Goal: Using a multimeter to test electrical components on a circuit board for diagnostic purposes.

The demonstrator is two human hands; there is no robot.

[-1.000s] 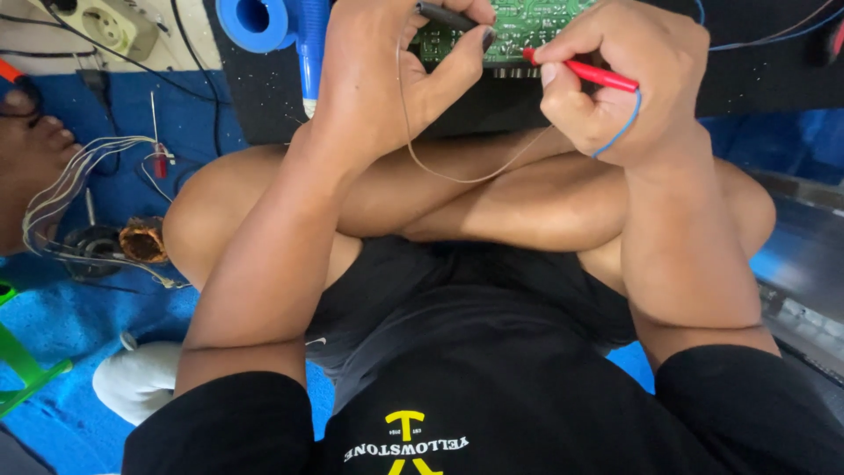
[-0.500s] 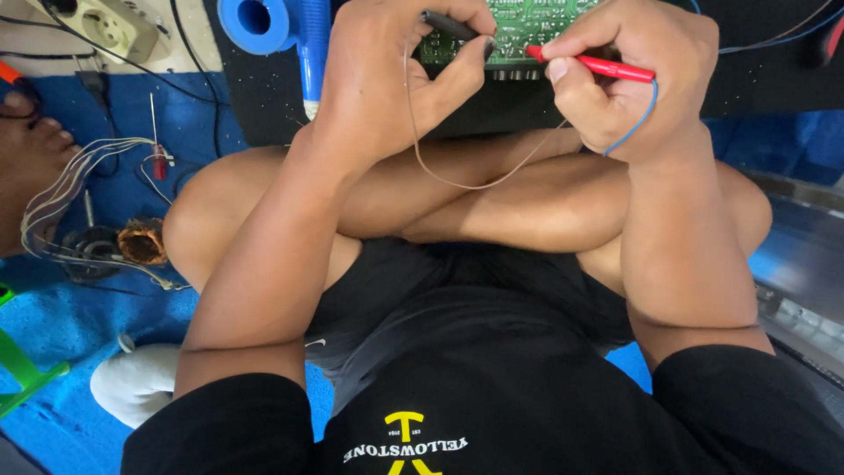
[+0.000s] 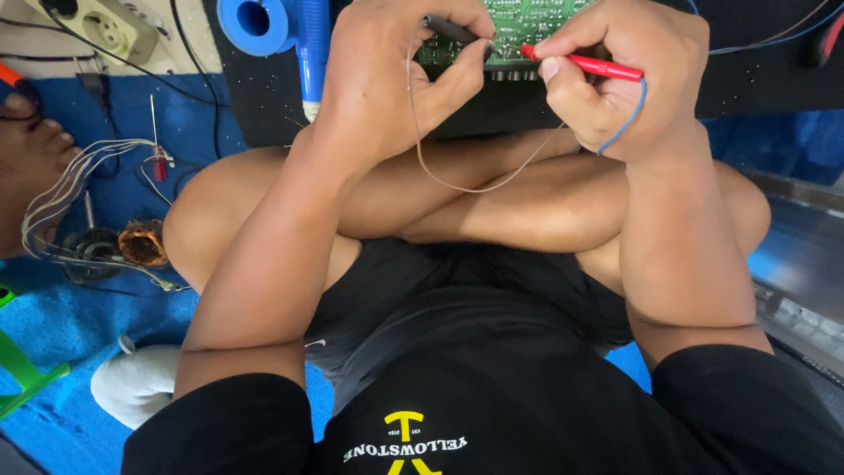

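Circuit board [image 3: 527,26], green, at 12 o'clock between both hands: left hand [image 3: 400,75] pinches a black probe [image 3: 453,31], right hand [image 3: 620,75] pinches a red probe [image 3: 585,63] lying roughly 3-to-9 o'clock, tips apparently touching its near edge.
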